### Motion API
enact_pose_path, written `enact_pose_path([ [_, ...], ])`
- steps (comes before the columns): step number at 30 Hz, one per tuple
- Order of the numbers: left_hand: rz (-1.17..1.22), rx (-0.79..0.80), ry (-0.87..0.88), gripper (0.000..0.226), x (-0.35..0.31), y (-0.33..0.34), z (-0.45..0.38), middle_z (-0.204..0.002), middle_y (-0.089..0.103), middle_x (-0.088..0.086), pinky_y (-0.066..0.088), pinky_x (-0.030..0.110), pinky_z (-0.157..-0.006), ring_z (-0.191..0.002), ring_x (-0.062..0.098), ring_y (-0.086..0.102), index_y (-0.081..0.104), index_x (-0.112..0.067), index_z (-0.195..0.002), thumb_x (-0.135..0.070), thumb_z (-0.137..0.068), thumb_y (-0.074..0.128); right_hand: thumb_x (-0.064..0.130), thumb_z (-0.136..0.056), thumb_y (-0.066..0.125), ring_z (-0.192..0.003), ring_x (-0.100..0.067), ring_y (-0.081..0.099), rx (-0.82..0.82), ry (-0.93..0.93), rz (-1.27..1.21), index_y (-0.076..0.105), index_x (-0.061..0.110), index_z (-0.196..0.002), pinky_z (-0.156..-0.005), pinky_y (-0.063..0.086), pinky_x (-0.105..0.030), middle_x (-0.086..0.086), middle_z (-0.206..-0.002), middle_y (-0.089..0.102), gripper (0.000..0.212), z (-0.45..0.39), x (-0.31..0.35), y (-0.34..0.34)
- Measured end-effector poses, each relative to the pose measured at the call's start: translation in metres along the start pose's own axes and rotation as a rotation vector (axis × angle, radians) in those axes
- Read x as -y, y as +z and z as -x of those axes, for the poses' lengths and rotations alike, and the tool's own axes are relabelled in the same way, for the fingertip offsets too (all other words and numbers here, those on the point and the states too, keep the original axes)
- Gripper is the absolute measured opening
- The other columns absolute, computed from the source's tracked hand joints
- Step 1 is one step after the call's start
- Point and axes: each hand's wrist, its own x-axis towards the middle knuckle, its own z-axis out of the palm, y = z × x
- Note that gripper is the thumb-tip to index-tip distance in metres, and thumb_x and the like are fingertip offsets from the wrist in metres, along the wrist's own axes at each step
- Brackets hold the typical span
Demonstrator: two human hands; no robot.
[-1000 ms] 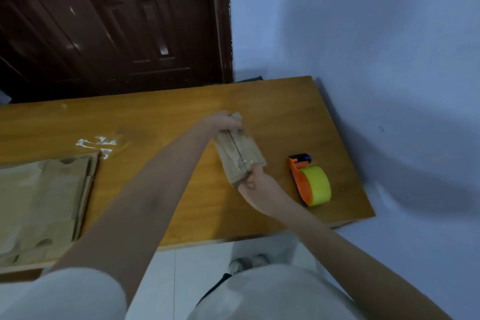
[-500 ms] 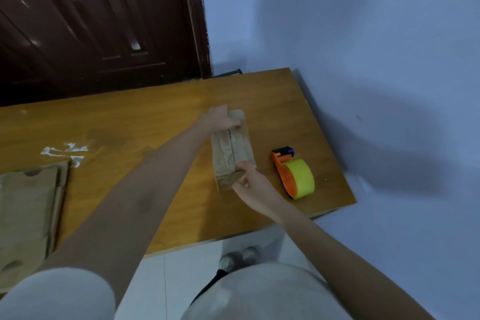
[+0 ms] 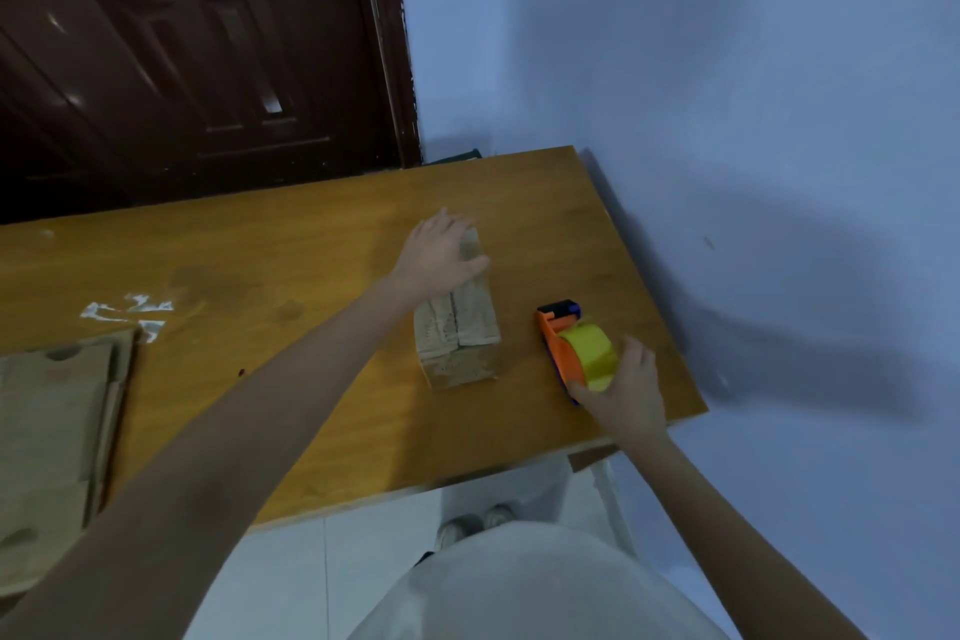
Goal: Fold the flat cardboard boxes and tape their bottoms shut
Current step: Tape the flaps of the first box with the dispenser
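While the folded box [image 3: 457, 333] stands on the wooden table [image 3: 311, 244], bottom flaps up and meeting along a centre seam, the left hand [image 3: 439, 252] lies on its far end with the fingers straight and spread, pressing down on the flaps rather than curling round anything. That grip is wide and flat, the thumb reaching across the top toward the right edge of the box.

Just to the right of the box, apart from it, sits the tape dispenser [image 3: 563, 348], an orange frame carrying a yellow roll of tape [image 3: 589, 359], with a dark blue part at its far end. The right hand [image 3: 628, 395] is at the near end of the dispenser: the thumb touches the orange side and the fingers bend over the roll on the other side. Whether that grip has closed firmly on the dispenser cannot be told, since the dispenser rests on the table and the fingertips are partly hidden.

At the left edge of the table lies a stack of flat boxes [image 3: 52, 431], well apart from the folded one. Beyond the stack, some scraps of clear tape [image 3: 127, 312] are stuck to the wood
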Motion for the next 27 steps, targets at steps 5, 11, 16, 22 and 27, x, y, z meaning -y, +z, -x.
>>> enact_pose_path([
  [5, -0.018, -0.006, 0.063, 0.062, -0.022, 0.007, 0.013, -0.154, 0.027, 0.005, 0.011, 0.043, -0.117, -0.145, 0.021, 0.012, 0.035, -0.016, -0.144, -0.046, -0.092, 0.049, 0.038, -0.073, 0.077, -0.115, -0.03, 0.048, 0.06, 0.1, 0.004, 0.031, 0.006, -0.13, -0.082, 0.046, -0.039, -0.013, -0.128, 0.043, 0.08, 0.0, -0.017, 0.023],
  [11, 0.0, 0.002, 0.064, 0.054, -0.032, 0.018, 0.024, -0.153, 0.029, 0.003, 0.012, 0.044, -0.115, -0.144, 0.02, 0.013, 0.043, -0.021, -0.138, -0.046, -0.091, 0.05, 0.015, -0.074, 0.076, -0.11, -0.032, 0.047, -0.042, 0.124, -0.129, 0.035, 0.006, -0.124, -0.083, 0.045, -0.042, -0.016, -0.12, 0.045, 0.066, -0.005, -0.023, 0.035],
  [16, 0.005, -0.011, 0.057, 0.051, -0.031, 0.022, 0.036, -0.151, 0.033, 0.005, 0.017, 0.041, -0.116, -0.142, 0.02, 0.02, 0.046, -0.02, -0.136, -0.043, -0.091, 0.052, 0.013, -0.074, 0.076, -0.095, -0.027, 0.05, -0.067, 0.173, -0.303, 0.045, 0.007, -0.11, -0.07, 0.037, -0.032, -0.008, -0.103, 0.046, 0.048, -0.012, -0.032, 0.034],
  [22, -0.006, -0.175, -0.164, 0.052, -0.015, 0.026, 0.055, -0.147, 0.035, 0.01, 0.02, 0.04, -0.113, -0.137, 0.027, 0.028, 0.041, -0.014, -0.139, -0.038, -0.093, 0.048, 0.014, -0.068, 0.078, -0.079, -0.026, 0.052, -0.14, 0.186, -0.405, 0.045, 0.014, -0.082, -0.06, 0.036, -0.03, -0.008, -0.085, 0.051, 0.036, -0.014, -0.036, 0.033],
  [27, 0.099, -0.278, -0.271, 0.045, -0.01, 0.031, 0.076, -0.142, 0.039, 0.014, 0.028, 0.04, -0.107, -0.132, 0.033, 0.033, 0.046, -0.01, -0.133, -0.032, -0.095, 0.049, 0.015, -0.069, 0.08, -0.07, -0.027, 0.049, -0.175, 0.081, -0.429, 0.04, 0.014, -0.076, -0.056, 0.038, -0.032, -0.009, -0.078, 0.049, 0.04, -0.013, -0.027, 0.026],
])
